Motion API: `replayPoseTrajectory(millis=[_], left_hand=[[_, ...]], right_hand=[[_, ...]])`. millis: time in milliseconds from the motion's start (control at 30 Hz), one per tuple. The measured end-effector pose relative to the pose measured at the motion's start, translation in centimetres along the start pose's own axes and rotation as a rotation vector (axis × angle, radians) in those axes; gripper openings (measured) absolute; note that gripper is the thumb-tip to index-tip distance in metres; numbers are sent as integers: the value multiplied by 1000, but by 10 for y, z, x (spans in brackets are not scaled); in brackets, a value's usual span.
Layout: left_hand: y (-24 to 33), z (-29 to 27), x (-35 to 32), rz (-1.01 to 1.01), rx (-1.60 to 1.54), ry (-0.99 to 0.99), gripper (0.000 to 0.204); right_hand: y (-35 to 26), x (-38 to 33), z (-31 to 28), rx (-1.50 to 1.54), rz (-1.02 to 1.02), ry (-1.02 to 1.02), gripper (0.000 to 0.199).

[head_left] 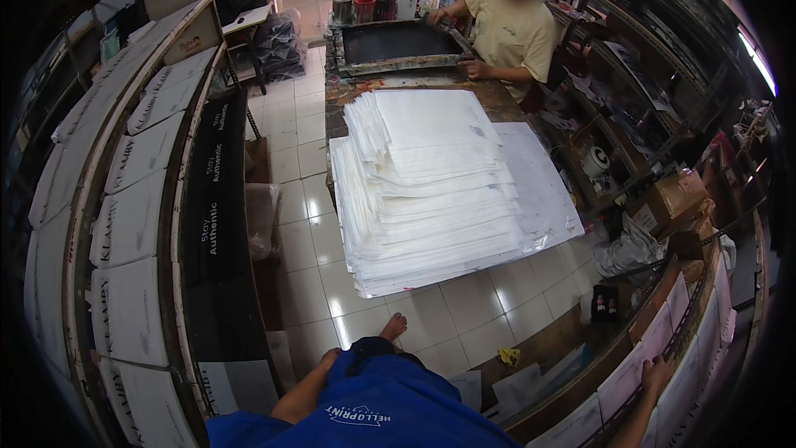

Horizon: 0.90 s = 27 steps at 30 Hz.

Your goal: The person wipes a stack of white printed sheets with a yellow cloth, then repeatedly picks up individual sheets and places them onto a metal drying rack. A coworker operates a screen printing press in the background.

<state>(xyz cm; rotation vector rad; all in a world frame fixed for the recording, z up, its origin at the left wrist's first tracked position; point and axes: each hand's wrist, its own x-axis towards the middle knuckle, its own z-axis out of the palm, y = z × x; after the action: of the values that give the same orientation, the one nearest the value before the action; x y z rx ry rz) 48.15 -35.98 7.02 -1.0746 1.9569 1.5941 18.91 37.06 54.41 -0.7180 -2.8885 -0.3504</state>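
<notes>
My left hand [330,358] is low in front of me, against the side of my blue shirt [390,398]. Its fingers are mostly hidden, and nothing held shows there. At the lower right, my right hand [657,376] lies on the rail of a drying rack [634,394], fingers apart over its edge. Pale printed sheets [622,382] lie on the rack beside it. Ahead of me stands a thick, uneven stack of white, cloth-like sheets [444,174] on a work table [338,104]. A larger pale sheet [543,187] sticks out beneath the stack on the right.
Across the table a person in a yellow shirt [518,37] touches a dark screen-printing frame [398,41]. Ink tubs [363,8] stand behind it. White printed pieces fill a tiered rack [124,224] on my left. Shelves [638,75] and a cardboard box [673,199] line the right. Tiles [452,307] cover the floor.
</notes>
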Motion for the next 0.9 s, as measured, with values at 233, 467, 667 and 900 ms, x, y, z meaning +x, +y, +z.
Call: replayPoseTrajectory(millis=[233,467,667,900], left_hand=[[52,-5,-35,-27,83,-11,34],[41,-3,-28,-54,31,-34,37],[51,-3,-31,-71,-25,-53,40],[36,0,-21,-32,-16,-55,36]], right_hand=[[4,-2,2,23,16,2,29],[3,1,1,22,16,-8,29],[6,1,3,4,11,-3,30],[3,-1,1,21,0,0,31]])
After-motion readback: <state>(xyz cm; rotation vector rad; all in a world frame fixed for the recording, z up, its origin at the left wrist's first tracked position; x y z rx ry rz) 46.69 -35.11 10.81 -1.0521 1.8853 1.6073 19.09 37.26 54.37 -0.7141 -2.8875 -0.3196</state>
